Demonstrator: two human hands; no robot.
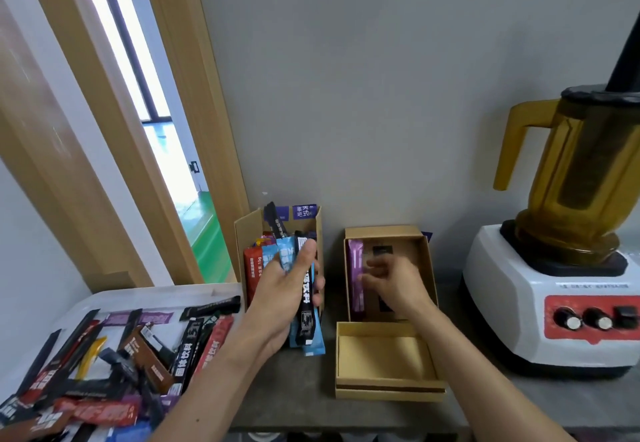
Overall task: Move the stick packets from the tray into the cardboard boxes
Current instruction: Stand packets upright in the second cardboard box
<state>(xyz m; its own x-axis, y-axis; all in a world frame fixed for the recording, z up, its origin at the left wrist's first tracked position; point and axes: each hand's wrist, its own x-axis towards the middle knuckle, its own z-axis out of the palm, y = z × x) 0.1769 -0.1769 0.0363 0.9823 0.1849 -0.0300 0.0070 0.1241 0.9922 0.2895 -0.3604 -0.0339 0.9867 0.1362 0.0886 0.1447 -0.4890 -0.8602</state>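
A white tray [145,299] at the lower left holds several stick packets [104,365] in black, red, brown, purple and yellow. My left hand [284,299] grips a bundle of black and blue stick packets [308,327] in front of the tall cardboard box [320,230], which stands full of upright packets. My right hand [391,282] reaches into the flat open cardboard box [429,268] with its fingers curled beside a purple packet [356,275] lying along the left wall. Whether those fingers hold anything is hidden.
The flat box's lid [384,358] lies open toward me on the grey counter [294,396]. A blender [561,233] with an amber jug and white base stands at the right. A grey wall is behind the boxes, and a wooden door frame [166,129] is at the left.
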